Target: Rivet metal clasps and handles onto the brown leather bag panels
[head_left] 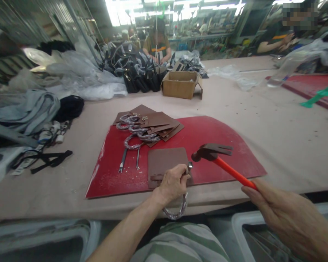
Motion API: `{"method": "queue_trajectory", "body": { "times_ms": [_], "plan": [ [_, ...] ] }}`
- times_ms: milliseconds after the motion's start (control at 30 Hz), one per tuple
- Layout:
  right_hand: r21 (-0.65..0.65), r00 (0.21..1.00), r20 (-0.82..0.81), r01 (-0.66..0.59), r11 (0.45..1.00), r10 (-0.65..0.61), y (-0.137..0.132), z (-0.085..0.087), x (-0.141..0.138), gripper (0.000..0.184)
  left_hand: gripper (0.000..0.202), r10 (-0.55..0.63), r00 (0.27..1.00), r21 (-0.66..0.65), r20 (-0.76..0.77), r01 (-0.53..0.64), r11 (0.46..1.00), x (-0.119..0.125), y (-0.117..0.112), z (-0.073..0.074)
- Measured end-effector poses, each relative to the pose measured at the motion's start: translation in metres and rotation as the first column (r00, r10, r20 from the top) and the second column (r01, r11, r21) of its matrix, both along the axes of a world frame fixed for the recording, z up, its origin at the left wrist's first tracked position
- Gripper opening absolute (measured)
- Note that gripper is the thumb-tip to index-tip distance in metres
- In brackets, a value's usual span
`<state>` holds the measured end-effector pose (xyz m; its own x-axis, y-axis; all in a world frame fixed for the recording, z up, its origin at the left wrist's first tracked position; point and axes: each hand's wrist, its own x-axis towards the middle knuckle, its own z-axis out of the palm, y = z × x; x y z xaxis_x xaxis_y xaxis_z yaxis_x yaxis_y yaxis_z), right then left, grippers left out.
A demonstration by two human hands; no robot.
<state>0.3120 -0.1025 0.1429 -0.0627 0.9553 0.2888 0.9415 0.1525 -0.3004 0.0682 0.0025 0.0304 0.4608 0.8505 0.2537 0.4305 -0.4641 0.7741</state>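
Observation:
My left hand (pixel 175 183) is closed around a metal punch (pixel 190 165), with only its shiny top end showing above the fingers. It rests on a brown leather panel (pixel 168 158), near the panel's right edge. A plastic-wrapped loop handle (pixel 176 215) hangs below that hand over the table edge. My right hand (pixel 273 205) grips the orange handle of a claw hammer (pixel 229 167), whose head is raised just right of the punch. The punch's lower tip is hidden by my fingers.
A red mat (pixel 218 134) lies under the work. On it are stacked brown panels (pixel 161 122) with wrapped handles, and two slim metal tools (pixel 122 161). Behind stand a cardboard box (pixel 180 85) and black bags (pixel 136 80). A co-worker (pixel 157 42) sits across the table.

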Motion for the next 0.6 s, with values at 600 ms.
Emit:
{"method": "queue_trajectory", "body": {
  "times_ms": [600],
  "plan": [
    [-0.174,0.987,0.013,-0.154,0.973,0.159,0.048,-0.128,-0.095,0.079,0.016,0.116,0.973,-0.166,0.202,-0.083,0.983,-0.002,0.004,-0.005]
  ]
}}
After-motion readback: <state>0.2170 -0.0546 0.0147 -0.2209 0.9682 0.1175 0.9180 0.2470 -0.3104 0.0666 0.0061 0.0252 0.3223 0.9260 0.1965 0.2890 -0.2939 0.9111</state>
